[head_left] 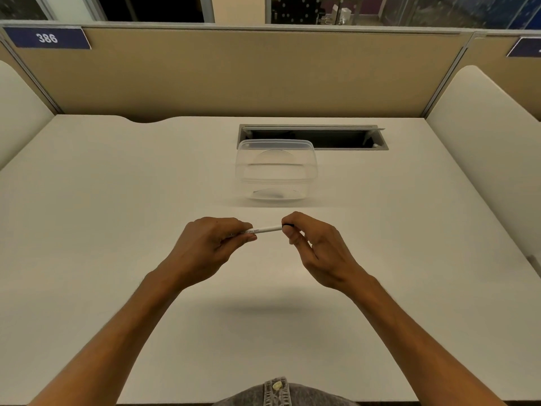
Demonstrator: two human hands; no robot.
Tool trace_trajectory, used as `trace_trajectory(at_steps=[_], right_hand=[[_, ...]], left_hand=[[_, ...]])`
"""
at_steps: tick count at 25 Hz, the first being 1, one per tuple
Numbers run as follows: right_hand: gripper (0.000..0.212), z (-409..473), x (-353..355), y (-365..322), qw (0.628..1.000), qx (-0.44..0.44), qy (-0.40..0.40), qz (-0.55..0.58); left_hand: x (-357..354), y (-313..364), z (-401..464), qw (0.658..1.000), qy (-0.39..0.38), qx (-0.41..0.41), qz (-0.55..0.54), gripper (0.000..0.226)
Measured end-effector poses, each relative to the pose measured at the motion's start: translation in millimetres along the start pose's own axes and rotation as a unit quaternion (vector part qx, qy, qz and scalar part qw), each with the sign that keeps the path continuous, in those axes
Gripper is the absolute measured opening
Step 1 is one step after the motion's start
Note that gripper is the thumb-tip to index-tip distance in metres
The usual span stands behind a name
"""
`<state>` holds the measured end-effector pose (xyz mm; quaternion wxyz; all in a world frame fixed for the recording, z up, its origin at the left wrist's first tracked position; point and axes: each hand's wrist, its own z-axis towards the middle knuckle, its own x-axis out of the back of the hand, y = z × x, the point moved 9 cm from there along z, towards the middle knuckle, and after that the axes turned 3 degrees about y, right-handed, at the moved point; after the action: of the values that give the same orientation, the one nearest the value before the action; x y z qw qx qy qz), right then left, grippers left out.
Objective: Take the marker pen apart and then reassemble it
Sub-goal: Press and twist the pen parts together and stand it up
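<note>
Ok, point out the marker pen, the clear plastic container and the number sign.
marker pen (268, 229), head view, bare white barrel between the hands.
clear plastic container (276, 183), head view, its front wall.
number sign (47, 38), head view, on the digits 386.

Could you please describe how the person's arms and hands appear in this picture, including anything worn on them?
Both forearms are bare right to the bottom edge of the picture, with no sleeves showing. The left hand and the right hand wear no gloves, and I can see no rings, watch or bracelet. Fingernails look short and unpainted. Grey denim with a metal button shows at the bottom edge.
</note>
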<state>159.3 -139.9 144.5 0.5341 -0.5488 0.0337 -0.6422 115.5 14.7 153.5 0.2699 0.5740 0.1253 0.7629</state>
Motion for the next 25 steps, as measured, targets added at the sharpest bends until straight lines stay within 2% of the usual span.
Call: trace_trajectory(at_steps=[4,7,10,15,18,22,25], right_hand=[[0.027,0.1,-6.4,5.1,0.995,-0.057,-0.021,0.085],[0.039,0.0,-15.8,16.8,0.966,-0.153,-0.047,0.205],[0.042,-1.0,-17.9,22.5,0.956,-0.182,-0.042,0.226],[0.021,-0.4,2.8,6.5,0.994,-0.08,0.047,0.052],[0.018,0.8,10.8,-8.8,0.996,0.018,0.066,-0.061],[0.024,-0.6,8.6,-14.0,0.992,0.063,0.055,-0.095],[0.025,0.2,7.5,-13.3,0.995,0.06,0.05,-0.069]], left_hand=[[7.4,11.7,1.6,0.998,0.02,-0.038,0.044,0.021],[7.7,18.2,2.0,0.995,0.026,-0.067,0.073,0.02],[4.6,15.8,2.5,0.996,0.013,-0.061,0.07,0.024],[-0.4,3.3,6.2,1.0,-0.008,-0.018,0.018,0.038],[-1.5,-1.8,5.6,1.0,-0.015,-0.006,-0.009,0.042],[-1.9,-9.3,3.0,0.995,-0.011,0.025,-0.091,0.031],[-3.0,-8.8,0.8,0.995,-0.012,0.024,-0.095,0.029]])
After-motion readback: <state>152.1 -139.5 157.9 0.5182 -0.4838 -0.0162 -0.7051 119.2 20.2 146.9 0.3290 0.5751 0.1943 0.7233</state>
